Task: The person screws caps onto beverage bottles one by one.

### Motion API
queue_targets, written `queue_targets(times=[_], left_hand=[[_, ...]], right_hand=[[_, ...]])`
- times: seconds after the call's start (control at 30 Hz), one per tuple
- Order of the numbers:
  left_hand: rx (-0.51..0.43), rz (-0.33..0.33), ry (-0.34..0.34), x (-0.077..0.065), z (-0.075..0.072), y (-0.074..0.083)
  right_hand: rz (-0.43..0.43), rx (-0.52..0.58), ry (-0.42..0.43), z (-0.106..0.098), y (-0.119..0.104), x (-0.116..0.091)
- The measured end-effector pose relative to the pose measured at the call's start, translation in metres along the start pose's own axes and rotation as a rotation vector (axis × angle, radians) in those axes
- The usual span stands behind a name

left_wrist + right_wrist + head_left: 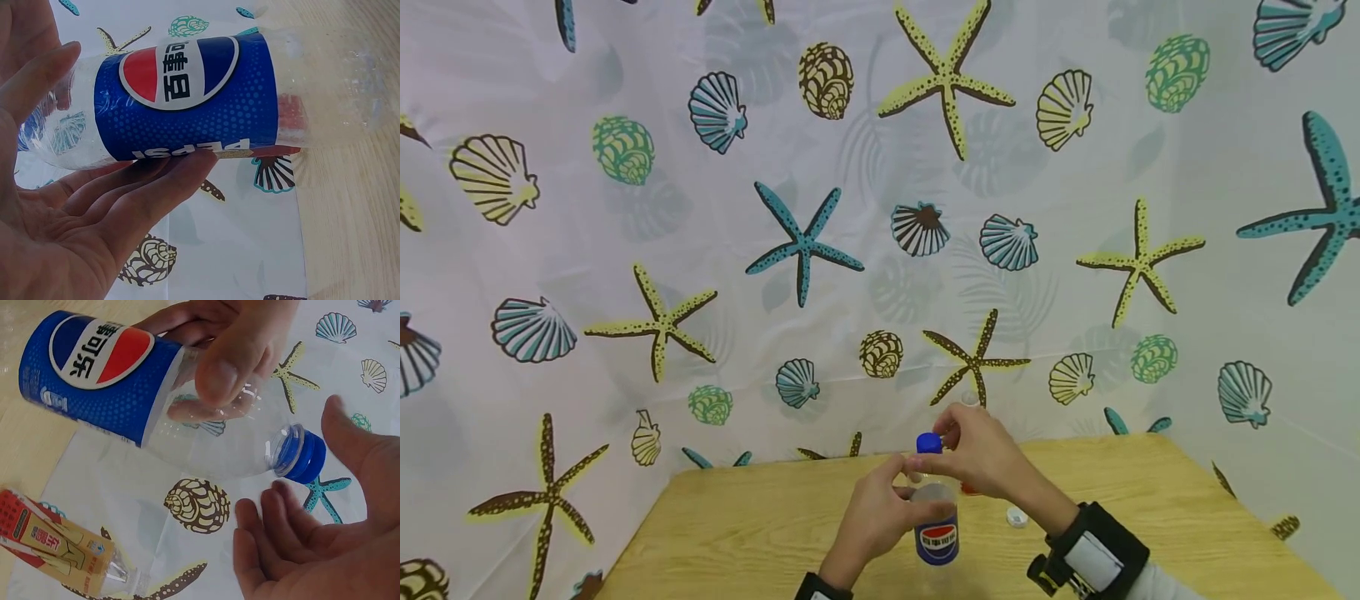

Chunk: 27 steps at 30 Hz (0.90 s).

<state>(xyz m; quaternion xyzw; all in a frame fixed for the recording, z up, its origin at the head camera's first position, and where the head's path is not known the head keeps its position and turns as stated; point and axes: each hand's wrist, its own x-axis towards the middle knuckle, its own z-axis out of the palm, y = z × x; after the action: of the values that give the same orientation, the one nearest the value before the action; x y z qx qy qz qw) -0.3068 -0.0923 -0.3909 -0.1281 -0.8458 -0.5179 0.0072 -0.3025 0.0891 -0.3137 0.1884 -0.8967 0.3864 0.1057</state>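
A clear plastic Pepsi bottle [937, 542] with a blue label and a blue cap [309, 456] is upright in front of me in the head view. My left hand [880, 510] grips it around the shoulder and upper label, thumb on one side and fingers on the other. My right hand [983, 450] is up at the neck. In the right wrist view its thumb and loosely bent fingers [284, 515] stand apart on either side of the cap, which sits on the bottle's mouth. The bottle looks clear inside above the label.
Behind my right hand stands a second clear bottle [62, 547] with a red and tan label. A small white cap [1017, 517] lies on the wooden table [752, 525] to the right. A cloth [850, 292] printed with shells and starfish hangs behind the table.
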Motion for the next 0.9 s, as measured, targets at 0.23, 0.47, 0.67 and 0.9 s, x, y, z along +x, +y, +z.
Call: queue_targets(times=[0.23, 0.47, 0.67, 0.9], left_hand=[[-0.003, -0.007, -0.005, 0.0, 0.001, -0.001], [0.006, 0.009, 0.0, 0.0, 0.001, -0.003], [0.015, -0.044, -0.005, 0.0, 0.004, -0.004], [-0.006, -0.019, -0.006, 0.001, 0.001, -0.002]], right_hand=[[-0.054, 0.078, -0.115, -0.01, -0.002, -0.004], [-0.076, 0.035, -0.035, -0.006, 0.001, -0.004], [0.04, 0.056, -0.03, -0.002, 0.001, -0.006], [-0.079, 0.088, -0.124, -0.01, 0.003, -0.006]])
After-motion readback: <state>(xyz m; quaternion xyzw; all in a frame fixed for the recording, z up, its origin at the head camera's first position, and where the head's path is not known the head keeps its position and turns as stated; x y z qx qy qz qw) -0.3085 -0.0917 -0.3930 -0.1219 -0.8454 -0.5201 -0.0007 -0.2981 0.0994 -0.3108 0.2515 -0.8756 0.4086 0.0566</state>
